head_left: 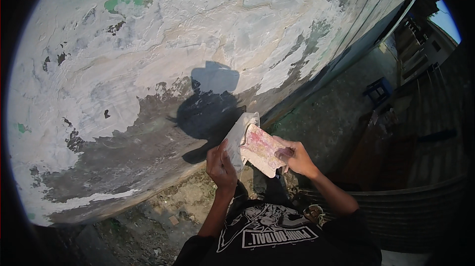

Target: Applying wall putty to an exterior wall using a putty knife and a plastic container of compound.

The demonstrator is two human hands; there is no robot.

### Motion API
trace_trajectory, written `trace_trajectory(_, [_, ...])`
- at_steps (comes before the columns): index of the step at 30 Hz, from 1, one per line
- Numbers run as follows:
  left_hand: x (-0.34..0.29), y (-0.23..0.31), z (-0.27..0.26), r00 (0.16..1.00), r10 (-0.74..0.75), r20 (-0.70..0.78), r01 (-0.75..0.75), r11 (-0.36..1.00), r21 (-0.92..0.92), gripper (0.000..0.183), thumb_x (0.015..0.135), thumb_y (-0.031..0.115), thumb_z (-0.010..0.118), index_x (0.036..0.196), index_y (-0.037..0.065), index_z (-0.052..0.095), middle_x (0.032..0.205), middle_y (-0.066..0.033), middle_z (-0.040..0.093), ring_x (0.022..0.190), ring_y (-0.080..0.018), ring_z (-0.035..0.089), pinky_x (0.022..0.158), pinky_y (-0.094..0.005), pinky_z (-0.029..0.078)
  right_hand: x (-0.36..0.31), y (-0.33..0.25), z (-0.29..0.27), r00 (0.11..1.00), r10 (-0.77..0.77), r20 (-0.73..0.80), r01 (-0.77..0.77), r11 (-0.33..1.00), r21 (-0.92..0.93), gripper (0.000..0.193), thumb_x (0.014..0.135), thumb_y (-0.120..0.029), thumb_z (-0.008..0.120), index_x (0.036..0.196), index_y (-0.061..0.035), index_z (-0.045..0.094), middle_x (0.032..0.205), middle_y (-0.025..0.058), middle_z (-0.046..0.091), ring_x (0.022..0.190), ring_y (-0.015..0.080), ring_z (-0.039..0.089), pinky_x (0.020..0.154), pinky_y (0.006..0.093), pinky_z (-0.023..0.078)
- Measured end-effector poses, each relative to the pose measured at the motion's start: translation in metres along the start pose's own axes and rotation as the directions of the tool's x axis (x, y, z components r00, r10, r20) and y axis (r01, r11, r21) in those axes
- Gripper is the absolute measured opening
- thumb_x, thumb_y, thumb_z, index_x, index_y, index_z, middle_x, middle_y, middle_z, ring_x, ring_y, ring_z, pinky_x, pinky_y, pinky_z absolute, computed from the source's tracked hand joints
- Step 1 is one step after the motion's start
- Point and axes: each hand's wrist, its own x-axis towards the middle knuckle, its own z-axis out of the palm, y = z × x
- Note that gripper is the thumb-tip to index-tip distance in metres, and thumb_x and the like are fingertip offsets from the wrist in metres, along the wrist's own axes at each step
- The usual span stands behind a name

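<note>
My left hand (221, 165) is closed round the side of a whitish, plaster-smeared tray or board (233, 142), held tilted in front of my body. Its exact kind cannot be made out. In my right hand (296, 157) is a flat, roughly rectangular putty spreader (262, 148), pale with pink stains, gripped by its right edge. The spreader's left edge meets or overlaps the whitish piece. Just beyond both hands rises a wall (163, 23) patched with white putty, with bare grey areas low down and bits of green paint.
Dirt and rubble ground (173, 201) lies at the wall's foot. A blue stool (378, 91) stands on the passage floor to the right. Ridged dark sheeting (396, 211) runs along the lower right. Shadows of my head and upper body fall on the wall.
</note>
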Motion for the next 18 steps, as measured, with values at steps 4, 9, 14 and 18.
trace_trajectory(4, [0.002,-0.001,0.001,0.999,0.024,-0.044,-0.024,1.000,-0.002,0.035,0.102,0.020,0.043,0.109,-0.005,0.066,0.092,-0.0157,0.064,0.081,-0.0248,0.063,0.072,-0.0351,0.048,-0.004,-0.005,0.004,0.998,0.057,0.022,-0.055,0.994,-0.091,0.055,0.088,-0.001,0.058,0.141,-0.0010,0.044,0.096,0.0112,0.068,0.066,0.0089,0.056,0.049,0.0264,0.054])
trace_trajectory(9, [-0.003,-0.007,0.000,0.999,0.029,-0.016,-0.029,1.000,0.004,0.027,0.098,0.011,0.049,0.111,-0.004,0.067,0.096,-0.0187,0.065,0.084,-0.0306,0.065,0.072,-0.0381,0.051,-0.005,-0.002,0.004,0.997,0.053,0.053,-0.050,0.997,-0.052,0.055,0.088,-0.002,0.059,0.141,0.0000,0.044,0.100,0.0126,0.068,0.067,0.0100,0.057,0.050,0.0273,0.056])
trace_trajectory(14, [-0.002,-0.009,0.002,1.000,-0.022,-0.016,0.023,1.000,0.005,0.026,0.098,0.009,0.048,0.110,-0.004,0.067,0.097,-0.0187,0.066,0.084,-0.0305,0.065,0.072,-0.0382,0.051,-0.006,0.002,0.008,0.995,0.055,0.077,-0.052,0.998,-0.045,0.055,0.088,-0.001,0.059,0.141,-0.0030,0.045,0.099,0.0118,0.067,0.068,0.0105,0.058,0.051,0.0274,0.057])
trace_trajectory(18, [-0.003,-0.009,0.005,0.999,-0.031,-0.015,0.031,0.999,-0.005,0.026,0.098,0.009,0.048,0.109,-0.005,0.067,0.097,-0.0187,0.066,0.084,-0.0301,0.065,0.072,-0.0380,0.051,-0.006,0.003,0.007,0.981,0.089,0.171,-0.079,0.995,-0.059,0.054,0.089,-0.001,0.058,0.142,-0.0065,0.046,0.097,0.0109,0.067,0.068,0.0106,0.058,0.051,0.0275,0.057])
